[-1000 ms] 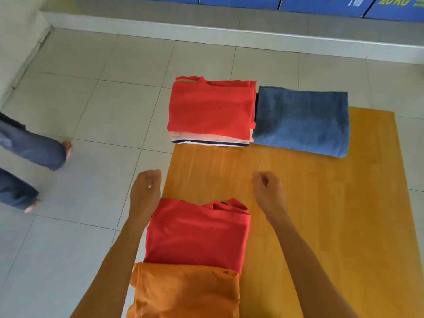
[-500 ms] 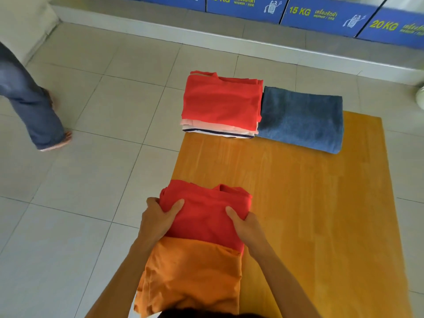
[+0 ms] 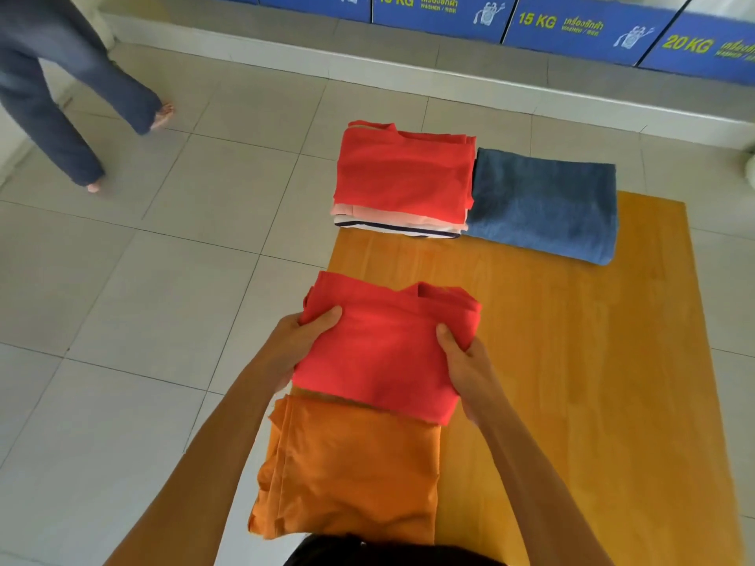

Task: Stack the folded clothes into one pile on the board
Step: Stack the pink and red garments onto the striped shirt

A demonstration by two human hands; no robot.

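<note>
Red folded garment [image 3: 384,349], clasped at its sides by left hand [image 3: 300,345] and right hand [image 3: 465,363], centre frame, above orange garment [image 3: 351,467].

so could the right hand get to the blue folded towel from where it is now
Probably not yet: the right hand is gripping the near red shirt together with the left hand. Only bare board lies before the blue towel.

This looks like a laundromat. A row of blue machine fronts [image 3: 572,22] printed in yellow with "15 KG" and "20 KG" and small washer drawings stands on a raised grey ledge [image 3: 408,67] above a pale tiled floor [image 3: 122,300], with folded clothes nearby.
</note>
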